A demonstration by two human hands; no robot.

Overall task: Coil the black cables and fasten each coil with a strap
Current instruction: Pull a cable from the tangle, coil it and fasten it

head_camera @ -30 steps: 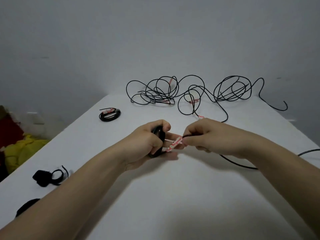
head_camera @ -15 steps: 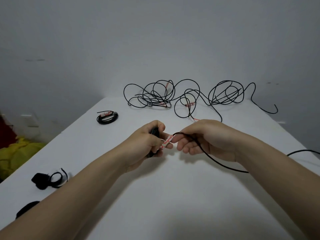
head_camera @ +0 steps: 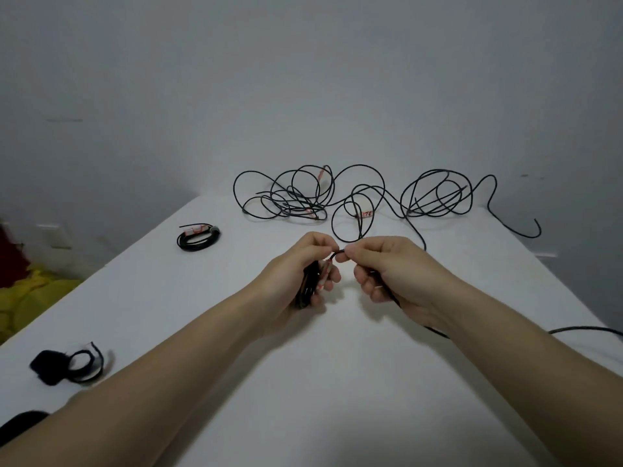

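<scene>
Two bare hands meet above the middle of the flat white table [head_camera: 337,382]. The left hand [head_camera: 290,278] curls round a small coil of thin black cable [head_camera: 307,288], its thumb and forefinger pinching the top of the turns. A red-and-white paper label [head_camera: 324,276] lies against the coil, between the left fingers. The right hand [head_camera: 401,281] pinches the same cable between thumb and forefinger, right beside the left thumb, with its other fingers loosely curled under.

One second ago the right hand pinched the label itself, which stuck out between the hands. Half a second ago it had loosened, and the cable ran across its fingers. Now the label is tucked against the coil and the right hand's pinch has moved onto the cable at the coil's top. I judge that a fresh turn is being laid on and handed to the left thumb.

A free length of black cable [head_camera: 586,329] leads from under the right wrist to the table's right edge, so the winding is not finished and no strap is due yet. Black fabric straps [head_camera: 72,365] lie near the left forearm, well apart from the hands. A finished black coil with a label [head_camera: 198,238] rests on the far left of the table. A loose tangle of black cables [head_camera: 303,197] waits at the far edge, so most of the task looks to be ahead.
</scene>
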